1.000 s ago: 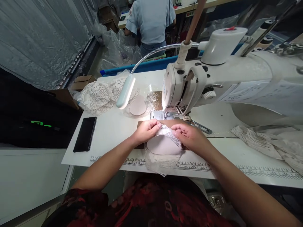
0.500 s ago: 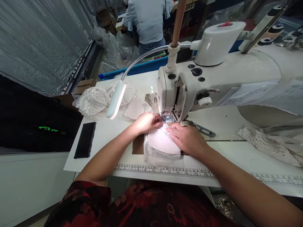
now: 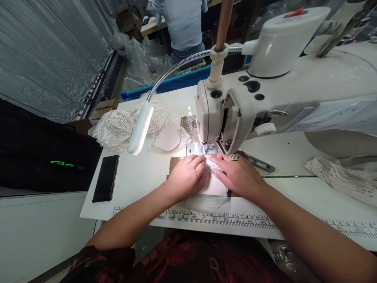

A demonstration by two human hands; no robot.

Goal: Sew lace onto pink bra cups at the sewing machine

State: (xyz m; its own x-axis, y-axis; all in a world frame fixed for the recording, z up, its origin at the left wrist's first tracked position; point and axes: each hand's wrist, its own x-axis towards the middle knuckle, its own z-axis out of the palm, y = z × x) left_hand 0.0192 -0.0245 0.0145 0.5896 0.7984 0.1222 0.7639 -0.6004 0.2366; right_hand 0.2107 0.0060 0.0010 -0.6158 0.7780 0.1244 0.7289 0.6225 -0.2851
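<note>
Lace (image 3: 211, 164) lies under our half-curled left hand (image 3: 187, 177); our half-open right hand (image 3: 242, 173) touches it. We cannot tell if either grips.

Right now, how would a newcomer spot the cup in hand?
Start at the white sewing machine, then drop to the metal plate below. On the plate's near side lies the pale cup, smooth with white lace along its far edge. Unlike the loose cup and lace pile beyond, it has the left hand and right hand on it.

White table (image 3: 132, 177) bearing sewing machine (image 3: 282, 92), black phone (image 3: 106, 179), lace pile (image 3: 113, 127).
</note>
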